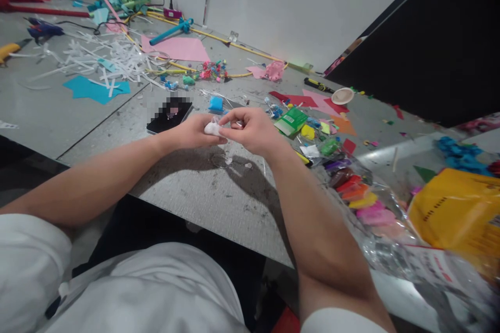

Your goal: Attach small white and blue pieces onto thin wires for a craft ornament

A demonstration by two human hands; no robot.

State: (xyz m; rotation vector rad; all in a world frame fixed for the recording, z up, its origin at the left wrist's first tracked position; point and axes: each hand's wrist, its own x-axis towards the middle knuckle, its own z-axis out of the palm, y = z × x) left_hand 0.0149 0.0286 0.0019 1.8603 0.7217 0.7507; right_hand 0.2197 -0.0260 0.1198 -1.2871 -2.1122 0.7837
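Note:
A small lump of white modelling clay [212,128], possibly with some clear wrapper on it, is held above the table's near edge. My left hand [191,131] grips it from the left with thumb and fingers. My right hand [252,129] is closed, its thumb and forefinger pinching the lump's right side; its other fingers curl inward. Just beyond my hands lies a blue block of clay [215,104]. A dark phone [171,116], partly pixelated, rests left of it. Below my hands, a clear ring-like piece [221,160] and small white bits lie on the grey tabletop [183,177].
Shredded white paper [113,57] and pink paper [177,49] spread at the back left. On the right are a green packet [291,121], several coloured clay packs [361,195] and a yellow bag [457,213]. A cutter knife [318,85] lies behind, near a round cup [342,96].

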